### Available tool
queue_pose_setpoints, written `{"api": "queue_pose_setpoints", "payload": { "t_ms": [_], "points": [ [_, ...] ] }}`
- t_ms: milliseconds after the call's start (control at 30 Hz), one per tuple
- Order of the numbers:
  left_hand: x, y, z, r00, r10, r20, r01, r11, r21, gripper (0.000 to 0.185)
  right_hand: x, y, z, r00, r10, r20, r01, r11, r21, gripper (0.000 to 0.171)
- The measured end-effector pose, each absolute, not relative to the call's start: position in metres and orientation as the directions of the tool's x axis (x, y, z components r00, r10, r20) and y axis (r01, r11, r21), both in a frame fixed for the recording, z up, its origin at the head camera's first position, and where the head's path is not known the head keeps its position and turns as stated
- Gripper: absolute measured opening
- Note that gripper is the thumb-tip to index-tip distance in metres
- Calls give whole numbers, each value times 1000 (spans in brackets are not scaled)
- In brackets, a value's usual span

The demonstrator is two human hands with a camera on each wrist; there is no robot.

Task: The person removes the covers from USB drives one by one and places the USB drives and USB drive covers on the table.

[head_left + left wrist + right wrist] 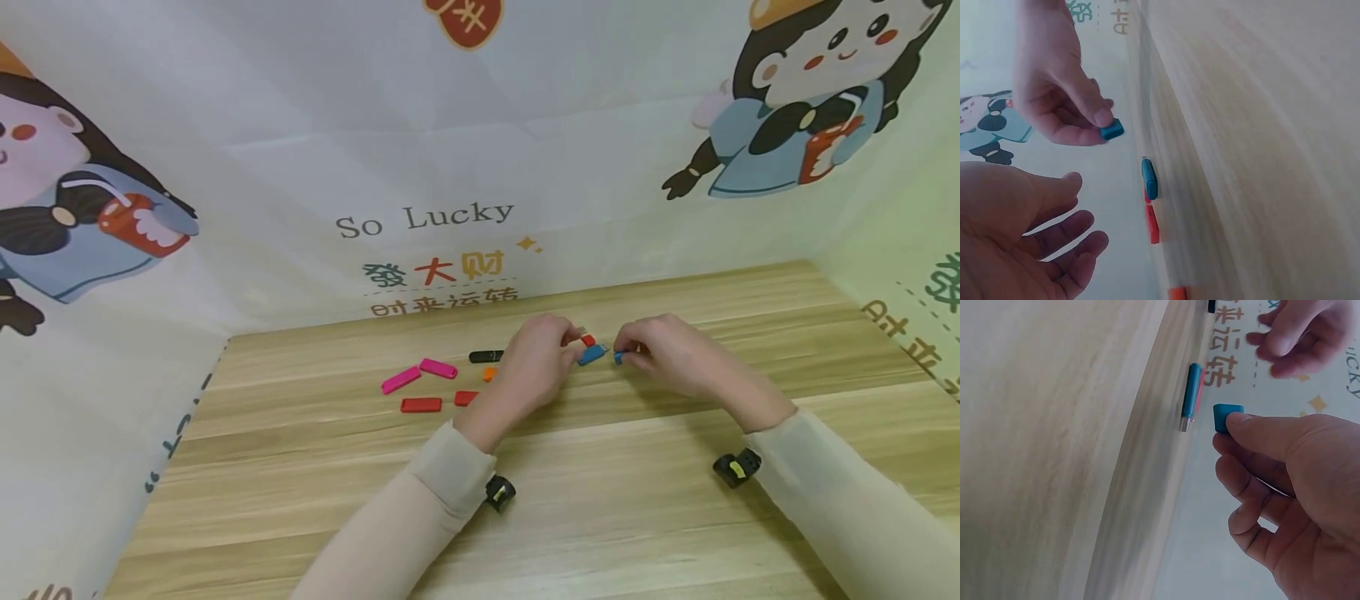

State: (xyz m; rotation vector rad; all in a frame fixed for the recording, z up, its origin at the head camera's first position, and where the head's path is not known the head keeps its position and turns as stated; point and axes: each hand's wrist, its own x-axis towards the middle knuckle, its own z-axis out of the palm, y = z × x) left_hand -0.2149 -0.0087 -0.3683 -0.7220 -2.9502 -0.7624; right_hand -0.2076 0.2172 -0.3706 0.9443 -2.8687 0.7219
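My right hand (667, 354) pinches a small blue USB stick cap (1225, 417) between thumb and fingertips, above the table. To its left, a blue USB stick (592, 355) lies on the wood with its metal plug bare, pointing toward that hand. Just beside my left hand (536, 362), the fingers hang loosely curled in the left wrist view with nothing between them. A red USB stick (588, 340) lies right behind the blue one, its metal plug partly in sight. The left hand and forearm hide part of the table in the head view.
Left of the left hand lie two pink pieces (401, 380), a red piece (421, 405), another red piece (466, 398) partly covered by the wrist, an orange piece (490, 374) and a black USB stick (486, 357). A printed cloth (300, 183) stands behind the wooden table (300, 483).
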Motion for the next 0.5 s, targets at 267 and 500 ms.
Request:
{"api": "queue_pose_setpoints", "payload": {
  "t_ms": [267,500],
  "points": [
    [-199,-26,-363,-871,448,201,490,815,309,31,-221,216,-375,-801,-581,145,-579,690,-435,11],
    [-190,-47,-361,-889,413,199,456,844,283,34,-227,216,-376,-810,-581,82,-546,696,-466,8]
  ]
}}
